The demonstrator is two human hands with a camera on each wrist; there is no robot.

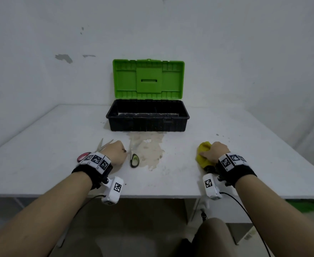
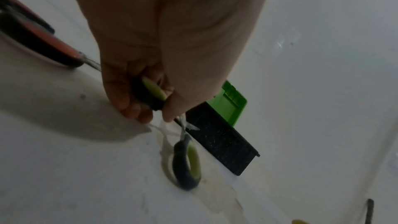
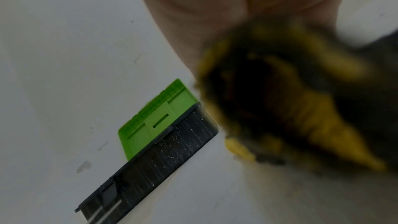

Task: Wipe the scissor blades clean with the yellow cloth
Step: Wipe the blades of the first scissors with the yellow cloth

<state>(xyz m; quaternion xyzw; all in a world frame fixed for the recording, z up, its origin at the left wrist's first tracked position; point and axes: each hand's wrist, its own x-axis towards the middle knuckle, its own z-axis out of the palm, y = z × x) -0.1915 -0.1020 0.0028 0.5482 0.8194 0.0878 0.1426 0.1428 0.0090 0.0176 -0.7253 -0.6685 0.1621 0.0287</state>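
Left hand (image 1: 115, 152) grips one handle of the green-handled scissors (image 1: 134, 160) near the table's front edge; right hand (image 1: 215, 152) clutches the yellow cloth (image 1: 204, 147), well apart rightward; blade axis unclear.

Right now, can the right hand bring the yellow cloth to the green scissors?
Probably yes. Only the table surface lies between the right hand, which grips the yellow cloth, and the green scissors. The left hand holds just one handle loop.

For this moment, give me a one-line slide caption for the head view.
Left hand grips green-handled scissors, right hand grips yellow cloth, before an open toolbox.
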